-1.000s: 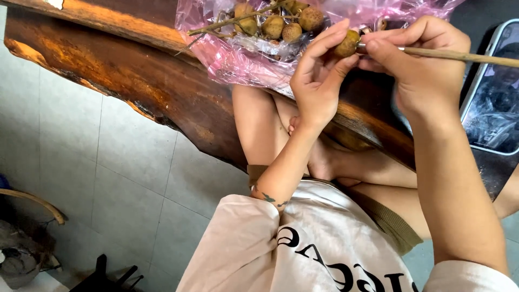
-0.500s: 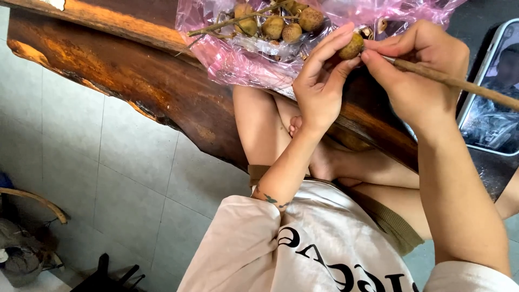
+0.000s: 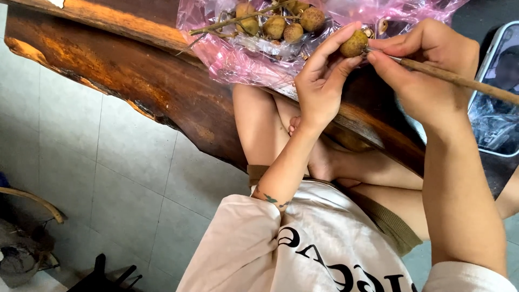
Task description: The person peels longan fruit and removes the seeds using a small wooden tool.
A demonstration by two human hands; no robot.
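Head view, upper right of frame: left hand (image 3: 320, 86) pinching small round brown fruit (image 3: 354, 43) at fingertips, right hand (image 3: 427, 70) pinched on thin wooden stick (image 3: 465, 81) touching it, above pink bag (image 3: 238, 54) on tabletop (image 3: 124, 70); likely light, thin-shelled, best gripped gently around its sides.

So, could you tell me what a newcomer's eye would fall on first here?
First, the two hands meeting at the top: the left hand pinches a small brown round fruit, while the right hand holds a thin wooden stick with its tip against it. Just behind, more such fruits on a twig lie on a pink plastic bag, spread over the dark, rough-edged wooden table.
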